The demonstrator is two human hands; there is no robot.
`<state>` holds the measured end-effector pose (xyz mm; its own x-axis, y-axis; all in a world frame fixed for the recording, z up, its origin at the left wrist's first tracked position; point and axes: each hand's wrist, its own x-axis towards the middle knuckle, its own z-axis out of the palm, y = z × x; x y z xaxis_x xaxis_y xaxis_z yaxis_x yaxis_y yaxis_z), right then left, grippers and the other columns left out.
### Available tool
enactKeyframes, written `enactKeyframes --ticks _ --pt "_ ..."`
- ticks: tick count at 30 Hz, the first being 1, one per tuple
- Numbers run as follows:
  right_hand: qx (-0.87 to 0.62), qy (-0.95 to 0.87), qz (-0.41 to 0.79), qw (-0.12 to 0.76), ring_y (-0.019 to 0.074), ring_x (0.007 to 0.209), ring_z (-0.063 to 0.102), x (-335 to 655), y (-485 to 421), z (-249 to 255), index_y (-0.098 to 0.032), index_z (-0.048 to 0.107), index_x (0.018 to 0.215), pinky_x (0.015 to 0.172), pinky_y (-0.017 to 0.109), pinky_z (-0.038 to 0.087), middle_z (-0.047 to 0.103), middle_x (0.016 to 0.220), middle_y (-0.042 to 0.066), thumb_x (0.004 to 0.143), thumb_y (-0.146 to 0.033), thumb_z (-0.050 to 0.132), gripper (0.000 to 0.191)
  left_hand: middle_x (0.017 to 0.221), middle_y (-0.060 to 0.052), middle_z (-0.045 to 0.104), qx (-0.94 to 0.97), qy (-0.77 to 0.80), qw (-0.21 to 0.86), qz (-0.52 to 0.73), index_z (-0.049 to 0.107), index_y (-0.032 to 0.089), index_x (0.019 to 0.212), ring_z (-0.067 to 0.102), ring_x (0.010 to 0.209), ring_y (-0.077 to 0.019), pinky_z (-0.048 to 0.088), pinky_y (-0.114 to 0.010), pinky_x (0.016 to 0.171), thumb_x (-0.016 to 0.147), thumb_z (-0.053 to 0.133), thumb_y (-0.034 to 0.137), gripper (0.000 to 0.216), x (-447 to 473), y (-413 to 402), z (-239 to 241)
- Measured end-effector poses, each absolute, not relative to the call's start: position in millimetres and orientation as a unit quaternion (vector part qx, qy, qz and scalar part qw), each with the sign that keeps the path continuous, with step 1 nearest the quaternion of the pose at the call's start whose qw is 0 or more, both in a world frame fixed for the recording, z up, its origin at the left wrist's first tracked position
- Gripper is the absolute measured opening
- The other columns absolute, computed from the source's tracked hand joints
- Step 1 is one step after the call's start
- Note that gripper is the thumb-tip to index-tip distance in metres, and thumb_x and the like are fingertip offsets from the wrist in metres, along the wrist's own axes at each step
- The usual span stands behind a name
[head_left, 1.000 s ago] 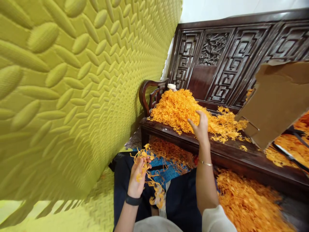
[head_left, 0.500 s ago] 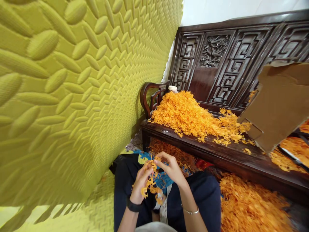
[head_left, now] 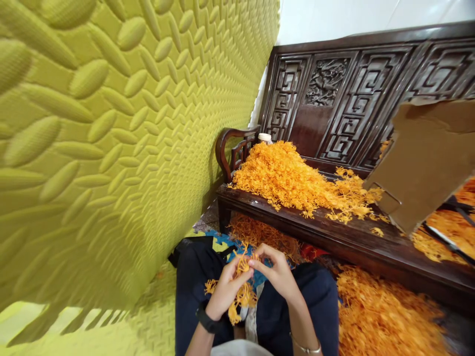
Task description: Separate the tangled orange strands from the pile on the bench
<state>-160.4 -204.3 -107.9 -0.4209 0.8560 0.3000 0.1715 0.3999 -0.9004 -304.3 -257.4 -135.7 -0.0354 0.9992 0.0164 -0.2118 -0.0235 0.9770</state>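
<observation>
Over my lap, my left hand [head_left: 224,289] is closed around a tangle of orange plastic strands [head_left: 242,292] that dangles below the palm. My right hand [head_left: 275,270] meets it from the right, fingertips pinched on the top of the same tangle. A black band is on my left wrist and a thin bracelet on my right. A large heap of the same orange strands [head_left: 293,179] lies on the dark carved wooden bench [head_left: 334,232] ahead of me.
A tall yellow-green embossed foam mat [head_left: 111,123] leans close on my left. More orange strands [head_left: 382,316] cover the floor at right and under the bench. A brown cardboard flap [head_left: 426,158] juts in at right. A white-capped jar [head_left: 264,137] stands behind the heap.
My right hand came back from the heap on the bench to my lap and now pinches the tangle held in my left hand. Both hands sit slightly lower.
</observation>
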Motion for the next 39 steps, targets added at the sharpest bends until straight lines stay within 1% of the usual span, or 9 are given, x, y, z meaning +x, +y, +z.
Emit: enactKeyframes --ticks 2,5,9,12,15,22,26,32,39 --pt "-0.339 -0.721 0.448 0.405 0.0119 0.062 0.049 -156 -208 -105 -0.015 0.055 0.066 0.061 0.024 0.039 0.054 0.065 0.000 0.075 -0.038 0.066 0.026 0.072 -0.001 0.060 0.469 0.449 0.529 0.546 0.066 0.015 0.081 0.052 0.070 -0.0143 0.041 -0.023 0.069 0.075 0.066 0.031 0.017 -303 -260 -131" --pt "-0.289 -0.676 0.547 0.401 0.0106 0.061 0.048 -153 -213 -105 -0.016 0.053 0.064 0.060 0.023 0.038 0.053 0.064 -0.001 0.073 -0.037 0.068 0.027 0.067 0.000 0.058 0.491 0.432 0.530 0.539 0.066 0.015 0.072 0.048 0.064 -0.0128 0.039 -0.022 0.064 0.074 0.066 0.035 0.020 -303 -264 -123" --pt "-0.209 -0.569 0.690 0.397 0.0073 0.051 0.041 -159 -224 -109 -0.015 0.049 0.058 0.050 0.020 0.031 0.049 0.057 -0.003 0.066 -0.037 0.074 0.034 0.052 0.002 0.049 0.533 0.390 0.561 0.499 0.067 0.014 0.061 0.037 0.050 -0.0091 0.032 -0.021 0.052 0.069 0.070 0.038 0.026 -308 -271 -117" --pt "-0.152 -0.497 0.760 0.391 0.0054 0.044 0.036 -168 -235 -116 -0.015 0.046 0.051 0.046 0.020 0.025 0.046 0.049 -0.004 0.055 -0.038 0.079 0.041 0.050 0.000 0.052 0.572 0.341 0.593 0.454 0.068 0.014 0.058 0.037 0.047 -0.0086 0.031 -0.022 0.049 0.063 0.074 0.037 0.025 -315 -275 -115" --pt "-0.125 -0.430 0.801 0.397 0.0052 0.040 0.035 -177 -246 -122 -0.016 0.045 0.048 0.044 0.020 0.024 0.046 0.046 -0.004 0.049 -0.038 0.081 0.043 0.051 -0.003 0.056 0.565 0.300 0.632 0.438 0.071 0.015 0.061 0.039 0.042 -0.0081 0.031 -0.022 0.045 0.065 0.073 0.039 0.025 -321 -277 -118" --pt "-0.122 -0.334 0.849 0.391 0.0072 0.045 0.034 -183 -254 -119 -0.016 0.044 0.045 0.050 0.021 0.027 0.042 0.045 -0.003 0.051 -0.033 0.077 0.037 0.037 0.001 0.047 0.452 0.264 0.700 0.487 0.073 0.015 0.063 0.034 0.029 -0.0043 0.025 -0.019 0.034 0.060 0.077 0.038 0.024 -316 -276 -135" --pt "-0.128 -0.340 0.853 0.375 0.0071 0.045 0.034 -180 -254 -115 -0.016 0.043 0.045 0.050 0.022 0.026 0.041 0.047 -0.003 0.050 -0.034 0.077 0.040 0.035 0.001 0.047 0.416 0.245 0.726 0.489 0.072 0.015 0.059 0.031 0.026 -0.0035 0.022 -0.018 0.031 0.055 0.080 0.038 0.025 -314 -274 -144" --pt "-0.137 -0.341 0.853 0.371 0.0093 0.046 0.035 -182 -264 -115 -0.019 0.040 0.044 0.052 0.024 0.027 0.042 0.048 -0.003 0.047 -0.043 0.079 0.046 0.040 -0.003 0.054 0.481 0.239 0.716 0.446 0.075 0.018 0.061 0.040 0.030 -0.0075 0.026 -0.020 0.032 0.057 0.079 0.037 0.020 -320 -273 -143" --pt "-0.076 -0.247 0.866 0.428 0.0070 0.044 0.022 -197 -273 -117 -0.017 0.025 0.042 0.049 0.023 0.018 0.021 0.043 -0.006 0.050 -0.034 0.077 0.056 0.041 -0.005 0.055 0.510 0.242 0.715 0.413 0.072 0.016 0.058 0.046 0.031 -0.0126 0.035 -0.025 0.035 0.054 0.079 0.043 0.028 -332 -268 -153"
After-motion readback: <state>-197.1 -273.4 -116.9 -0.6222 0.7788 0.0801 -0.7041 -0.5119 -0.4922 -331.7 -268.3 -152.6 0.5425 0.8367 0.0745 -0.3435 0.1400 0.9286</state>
